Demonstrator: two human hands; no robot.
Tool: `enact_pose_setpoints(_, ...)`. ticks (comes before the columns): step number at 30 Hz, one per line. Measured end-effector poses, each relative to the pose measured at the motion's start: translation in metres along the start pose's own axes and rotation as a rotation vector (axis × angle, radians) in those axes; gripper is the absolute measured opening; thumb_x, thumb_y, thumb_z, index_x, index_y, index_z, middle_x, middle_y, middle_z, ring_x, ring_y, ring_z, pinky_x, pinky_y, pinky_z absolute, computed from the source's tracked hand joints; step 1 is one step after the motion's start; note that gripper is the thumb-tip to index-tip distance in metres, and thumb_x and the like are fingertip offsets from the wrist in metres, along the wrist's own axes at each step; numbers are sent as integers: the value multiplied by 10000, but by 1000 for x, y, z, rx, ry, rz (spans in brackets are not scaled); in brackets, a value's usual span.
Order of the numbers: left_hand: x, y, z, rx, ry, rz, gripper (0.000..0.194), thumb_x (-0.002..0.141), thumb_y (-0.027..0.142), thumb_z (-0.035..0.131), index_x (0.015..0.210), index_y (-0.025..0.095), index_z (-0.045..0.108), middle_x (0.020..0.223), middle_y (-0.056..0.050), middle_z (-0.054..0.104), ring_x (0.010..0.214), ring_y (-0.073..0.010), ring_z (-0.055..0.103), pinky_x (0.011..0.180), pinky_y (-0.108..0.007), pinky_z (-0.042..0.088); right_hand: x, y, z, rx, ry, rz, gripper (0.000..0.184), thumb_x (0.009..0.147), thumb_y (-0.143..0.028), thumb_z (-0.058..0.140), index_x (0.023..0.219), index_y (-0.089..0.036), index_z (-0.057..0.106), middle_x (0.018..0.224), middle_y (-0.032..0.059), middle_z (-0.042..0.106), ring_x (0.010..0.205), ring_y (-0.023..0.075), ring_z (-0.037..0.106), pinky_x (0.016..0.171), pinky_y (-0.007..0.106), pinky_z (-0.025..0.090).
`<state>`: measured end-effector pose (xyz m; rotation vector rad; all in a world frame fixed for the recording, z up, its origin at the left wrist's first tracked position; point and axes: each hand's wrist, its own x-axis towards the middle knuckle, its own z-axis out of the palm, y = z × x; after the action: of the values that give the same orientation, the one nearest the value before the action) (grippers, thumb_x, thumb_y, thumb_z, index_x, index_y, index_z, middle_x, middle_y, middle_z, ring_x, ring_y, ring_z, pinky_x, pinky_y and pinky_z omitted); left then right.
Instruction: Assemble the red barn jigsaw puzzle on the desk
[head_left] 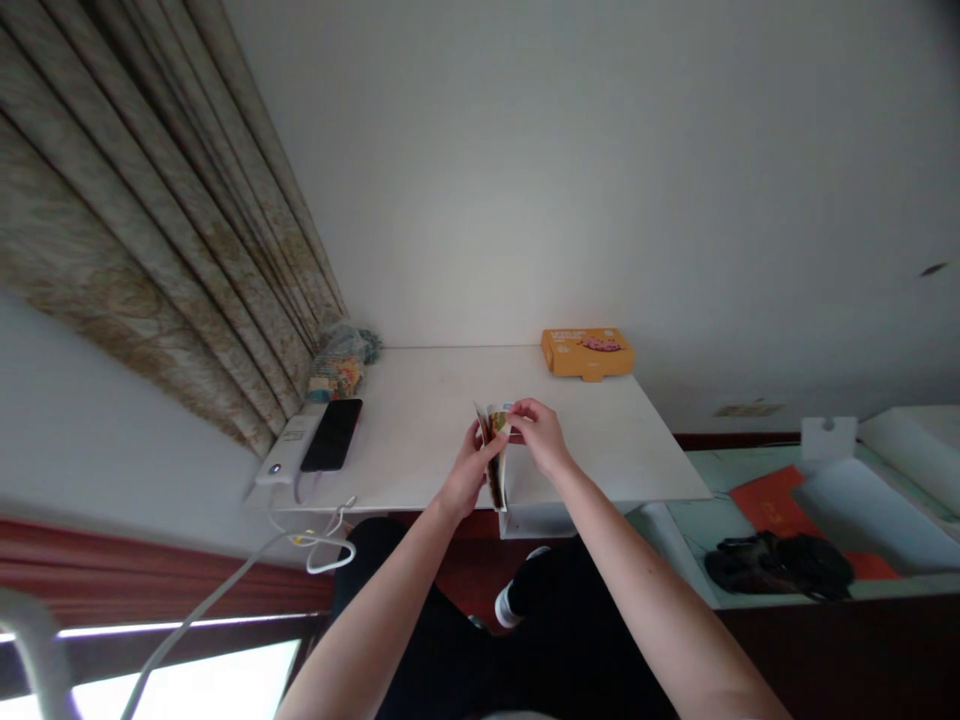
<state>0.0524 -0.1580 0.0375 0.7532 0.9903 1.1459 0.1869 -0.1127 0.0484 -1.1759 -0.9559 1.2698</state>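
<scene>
Above the front edge of the white desk [427,425], my left hand [466,475] is closed around some thin printed papers [495,480]. They stand nearly edge-on, with pale borders and dark brown and yellow printing; I cannot tell whether they form a booklet or a stack of loose cards. My right hand [538,432] pinches the top corner of the papers, by a part with a yellowish picture [500,422]. Its fingertips almost meet the left thumb.
A black phone [332,435] lies at the desk's left, beside a white power strip [289,450] with cables [330,545]. Behind it sits a clear plastic bag [341,360]. An orange box [589,353] stands at the back right. A camera [780,563] lies on the lower right surface.
</scene>
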Motion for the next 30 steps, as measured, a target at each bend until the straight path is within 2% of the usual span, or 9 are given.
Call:
enact_pose_setpoints(5,6,-3,-8,-78,21,-7,560,656,512,902,1056,151,750,1025,-127,783,1059,-335,721,965,-434,540,-6,-8,-6,-75,45,-118,319,663,-463,775,744,-220,586,777,-13,634,680,175,642,606,321,582)
enact_pose_setpoints(11,16,14,-40,-37,154,121,549,584,512,940,942,139,754,919,-111,792,958,-337,747,893,-464,579,19,-13,-55,-331,162,-319,232,754,-440,662,751,-210,640,786,29,687,715,195,636,697,323,536)
enact_pose_setpoints(13,18,22,-45,-33,173,153,546,592,504,939,957,144,753,926,-107,793,969,-338,748,893,-464,584,28,-10,-69,-470,242,-370,206,791,-407,619,742,-213,669,865,69,709,851,242,657,856,407,537)
enact_pose_setpoints(16,19,28,-43,-28,178,207,524,631,510,923,969,149,751,953,-106,796,1020,-342,742,909,-459,586,28,-1,-70,-676,315,-438,180,832,-347,616,849,-217,740,1203,156,685,1219,325,579,1108,528,412)
enact_pose_setpoints(18,19,28,-38,-49,159,242,512,662,517,907,983,153,745,989,-108,797,1058,-347,734,920,-456,588,19,7,-58,-697,253,-450,239,855,-377,640,990,-219,759,1368,165,619,1357,333,496,1169,536,361)
enact_pose_setpoints(20,17,27,-32,-98,131,266,517,679,511,903,1016,158,734,1037,-111,796,1082,-347,730,929,-455,589,6,15,-42,-580,102,-378,369,868,-484,655,1125,-232,734,1362,146,639,1325,315,545,1124,498,429)
enact_pose_setpoints(22,16,25,-29,-156,122,279,538,681,504,907,1053,163,721,1081,-113,791,1090,-343,730,943,-454,587,-7,21,-28,-360,-71,-185,522,861,-623,642,1230,-256,685,1221,116,717,1160,292,661,984,449,534)
enact_pose_setpoints(25,12,24,-26,-200,124,271,583,683,503,907,1117,168,709,1122,-116,782,1114,-341,723,971,-457,573,-22,24,-20,-55,-249,56,663,836,-789,577,1235,-267,672,1069,82,764,995,276,726,859,411,577)
enact_pose_setpoints(30,6,21,-23,-214,125,246,660,683,502,900,1216,183,675,1127,-114,775,1117,-339,719,979,-460,557,-35,14,-22,-7,-355,95,577,773,-668,749,1172,-253,712,1126,68,765,1015,279,714,832,374,567)
